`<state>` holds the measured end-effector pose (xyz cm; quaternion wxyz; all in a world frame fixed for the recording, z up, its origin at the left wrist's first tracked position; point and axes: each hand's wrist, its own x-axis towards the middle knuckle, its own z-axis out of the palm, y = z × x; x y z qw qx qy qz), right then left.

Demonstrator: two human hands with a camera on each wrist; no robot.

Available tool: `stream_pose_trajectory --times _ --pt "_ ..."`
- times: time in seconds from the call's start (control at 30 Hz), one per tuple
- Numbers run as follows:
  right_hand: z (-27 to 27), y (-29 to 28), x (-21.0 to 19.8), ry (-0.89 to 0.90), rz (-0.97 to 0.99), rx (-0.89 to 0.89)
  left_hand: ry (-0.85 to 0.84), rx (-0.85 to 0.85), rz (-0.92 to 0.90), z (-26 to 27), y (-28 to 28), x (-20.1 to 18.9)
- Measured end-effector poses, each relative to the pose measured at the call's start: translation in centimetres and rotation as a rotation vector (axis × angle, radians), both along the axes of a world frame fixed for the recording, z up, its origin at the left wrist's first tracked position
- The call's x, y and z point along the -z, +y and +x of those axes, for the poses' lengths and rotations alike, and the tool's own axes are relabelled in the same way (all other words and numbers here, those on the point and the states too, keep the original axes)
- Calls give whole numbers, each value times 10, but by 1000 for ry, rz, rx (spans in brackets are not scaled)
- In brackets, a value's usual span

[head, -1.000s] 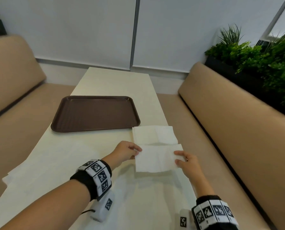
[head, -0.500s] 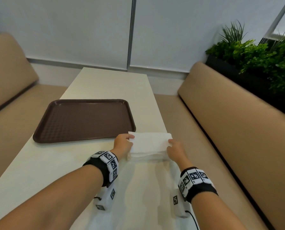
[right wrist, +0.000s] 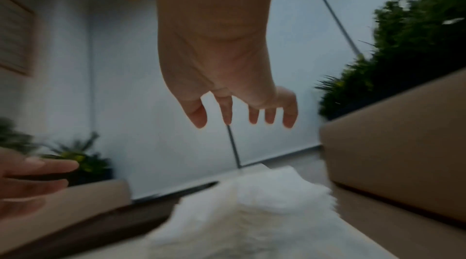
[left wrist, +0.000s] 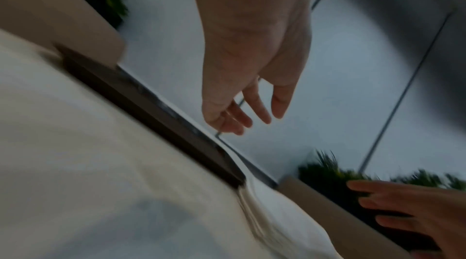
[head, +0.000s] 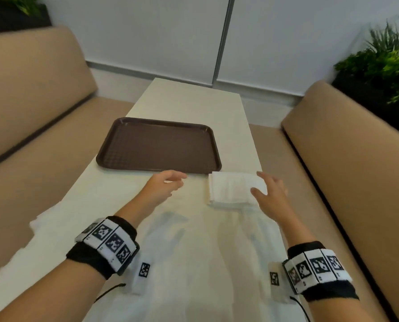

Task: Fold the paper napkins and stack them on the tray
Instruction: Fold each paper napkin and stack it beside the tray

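Observation:
A folded white napkin [head: 232, 189] lies on the cream table, just off the near right corner of the brown tray [head: 159, 145]. The tray holds nothing. My left hand [head: 168, 182] hovers to the left of the napkin with relaxed fingers and holds nothing. My right hand [head: 267, 190] hangs over the napkin's right end, fingers spread; it grips nothing. The left wrist view shows my left hand [left wrist: 249, 112] above the tray's rim [left wrist: 161, 112] and the napkin [left wrist: 285, 217]. The right wrist view shows my right hand [right wrist: 242, 116] loose above the napkin [right wrist: 252, 215].
The narrow table [head: 194, 101] runs away from me between two tan benches [head: 31, 117] [head: 356, 163]. Green plants [head: 379, 66] stand behind the right bench. Flat white napkins [head: 194, 263] cover the table under my forearms.
Both hands held the napkin's ends and folded it away from me. They have now let go; the left hand has drawn off to the left and the right hand has lifted.

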<state>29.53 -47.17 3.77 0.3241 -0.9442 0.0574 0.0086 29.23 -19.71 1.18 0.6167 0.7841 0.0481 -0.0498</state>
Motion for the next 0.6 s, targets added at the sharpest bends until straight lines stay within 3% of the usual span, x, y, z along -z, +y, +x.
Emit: stream_pose_trajectory --times 0.1,0.27,0.47,0.6 --pt "-46 45 -14 -37 80 -302 17 -74 -57 -61 65 -13" --pt "-116 129 -8 168 117 -630 76 -236 -76 -156 141 -4" --pt "-163 208 29 401 2 -770 102 -363 -112 -227 186 17" --pt "-162 233 47 364 -142 -724 89 -422 -140 -250 199 24"
